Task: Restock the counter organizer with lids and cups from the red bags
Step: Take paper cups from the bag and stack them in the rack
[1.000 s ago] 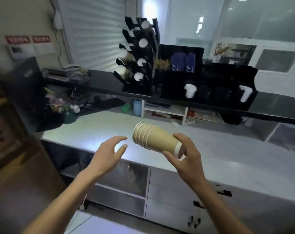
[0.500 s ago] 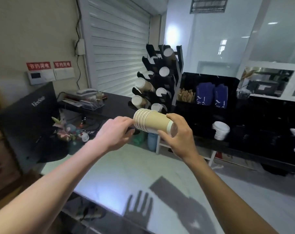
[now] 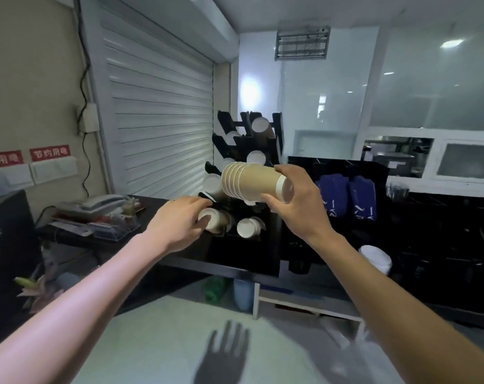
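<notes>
Cups (image 3: 251, 182), a nested tan paper stack, lie sideways in the right hand (image 3: 297, 206), whose fingers and thumb curl round the base end, rims pointing left. Just beyond this hand stands the black counter organizer (image 3: 274, 151), its slanted slots showing white cup bottoms. The left hand (image 3: 179, 220) sits lower and to the left of the stack, fingers curled around a cup (image 3: 213, 218) lodged in a lower slot. Right of the right hand hang blue packets (image 3: 346, 198). Below both hands lies the pale worktop (image 3: 152, 342).
</notes>
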`<state>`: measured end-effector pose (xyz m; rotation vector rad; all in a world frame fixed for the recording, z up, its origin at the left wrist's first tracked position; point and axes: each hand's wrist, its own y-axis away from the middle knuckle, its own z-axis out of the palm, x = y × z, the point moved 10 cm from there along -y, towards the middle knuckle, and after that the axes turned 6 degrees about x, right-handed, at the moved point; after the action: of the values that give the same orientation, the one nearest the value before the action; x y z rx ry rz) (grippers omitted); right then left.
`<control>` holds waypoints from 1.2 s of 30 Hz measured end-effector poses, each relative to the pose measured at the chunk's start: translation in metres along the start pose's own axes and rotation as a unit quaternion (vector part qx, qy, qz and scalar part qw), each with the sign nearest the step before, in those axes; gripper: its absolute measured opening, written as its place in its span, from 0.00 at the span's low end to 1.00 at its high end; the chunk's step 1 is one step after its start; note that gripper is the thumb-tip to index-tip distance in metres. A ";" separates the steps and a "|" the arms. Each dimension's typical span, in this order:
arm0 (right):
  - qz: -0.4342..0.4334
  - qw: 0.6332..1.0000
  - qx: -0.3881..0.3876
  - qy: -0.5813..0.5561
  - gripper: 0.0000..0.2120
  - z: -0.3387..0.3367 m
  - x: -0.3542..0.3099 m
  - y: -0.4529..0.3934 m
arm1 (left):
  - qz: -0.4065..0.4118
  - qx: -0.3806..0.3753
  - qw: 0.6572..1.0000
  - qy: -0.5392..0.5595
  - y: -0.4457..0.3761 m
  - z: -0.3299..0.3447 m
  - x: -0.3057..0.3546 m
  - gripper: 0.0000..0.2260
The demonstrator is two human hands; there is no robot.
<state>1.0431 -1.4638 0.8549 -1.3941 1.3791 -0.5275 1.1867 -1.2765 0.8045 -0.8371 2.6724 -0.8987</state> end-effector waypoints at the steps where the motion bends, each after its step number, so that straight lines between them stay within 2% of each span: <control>1: -0.001 1.000 0.007 0.006 0.27 0.005 0.001 -0.012 | 0.010 0.006 1.000 0.006 -0.013 0.002 -0.007 0.16; 5: 0.004 0.999 0.017 0.027 0.27 0.030 0.004 -0.061 | 0.039 0.026 0.999 0.011 -0.064 0.015 -0.035 0.18; 10: -0.024 0.995 -0.019 0.093 0.27 0.081 0.003 -0.114 | 0.065 0.026 0.998 -0.006 -0.120 0.043 -0.073 0.18; 15: -0.037 0.989 -0.041 0.139 0.29 0.127 0.005 -0.149 | 0.075 0.005 0.997 0.032 -0.157 0.068 -0.106 0.18; 24: -0.022 0.974 -0.098 0.202 0.32 0.181 0.014 -0.176 | 0.150 -0.026 0.987 0.046 -0.176 0.095 -0.118 0.19; 29: -0.040 0.957 -0.137 0.255 0.34 0.214 0.021 -0.179 | 0.160 -0.017 0.985 0.067 -0.178 0.099 -0.122 0.19; 36: -0.065 0.949 -0.139 0.277 0.32 0.238 0.013 -0.185 | 0.157 -0.017 0.983 0.091 -0.175 0.104 -0.124 0.18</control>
<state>1.3340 -1.4307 0.9283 -1.6463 1.8722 -0.8872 1.4042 -1.3711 0.8295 -0.3344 2.8698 -0.8896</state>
